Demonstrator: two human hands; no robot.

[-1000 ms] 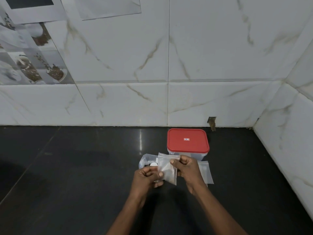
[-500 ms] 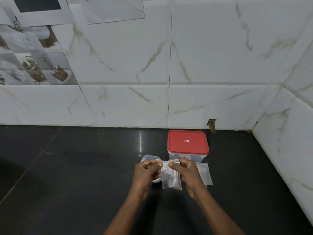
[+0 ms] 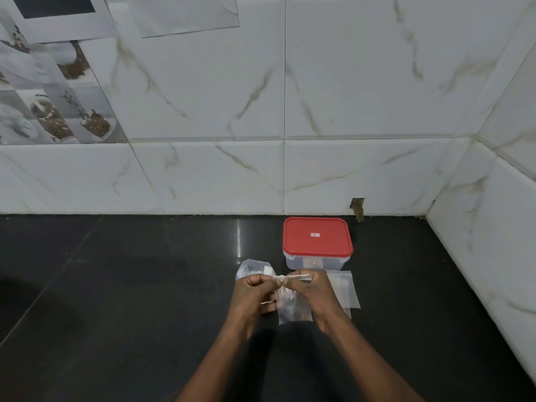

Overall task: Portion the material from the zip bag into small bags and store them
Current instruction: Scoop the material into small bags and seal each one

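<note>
- zip bag (image 3: 251, 266): on bench (image 3: 130, 285), 11 o'clock of left grip (image 3: 255, 294)
- left grip: pinching small bag (image 3: 293, 310) top
- right grip (image 3: 314, 294): pinching same top edge
- red-lid box (image 3: 317, 236): 12 o'clock of right grip
- spare bags (image 3: 346, 288): flat, 3 o'clock

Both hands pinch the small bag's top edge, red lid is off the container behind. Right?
Wrong on the lid: the head view shows the red lid seated on the container. Left hand and right hand do pinch the small bag at its top edge.
</note>
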